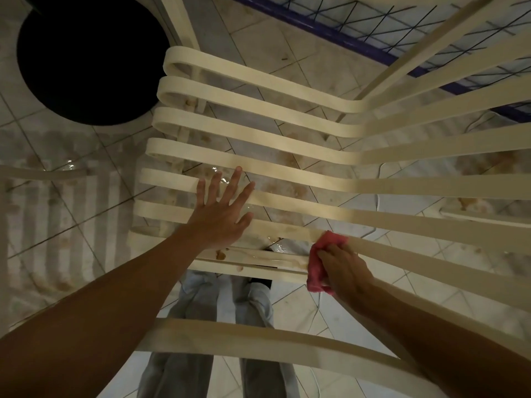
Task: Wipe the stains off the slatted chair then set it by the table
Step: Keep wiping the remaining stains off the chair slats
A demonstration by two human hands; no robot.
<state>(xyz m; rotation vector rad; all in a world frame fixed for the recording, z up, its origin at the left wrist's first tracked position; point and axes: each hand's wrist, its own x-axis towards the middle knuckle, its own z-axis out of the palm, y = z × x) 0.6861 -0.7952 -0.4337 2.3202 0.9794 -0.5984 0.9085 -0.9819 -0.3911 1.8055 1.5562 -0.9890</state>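
Note:
A cream slatted chair [258, 116] fills the head view, its curved slats running from left to upper right. Brown stains [220, 254] mark the nearest seat slat. My left hand [222, 208] lies flat with spread fingers across the middle slats. My right hand [343, 268] grips a pink cloth [319, 265] and presses it against the near slat, right of the stains. My legs in pale trousers show below the seat.
A black round table top [86, 58] sits at the upper left. A purple-framed wire rack [373, 50] runs along the upper right. The tiled floor [301, 308] below carries brown smears and a thin white cable.

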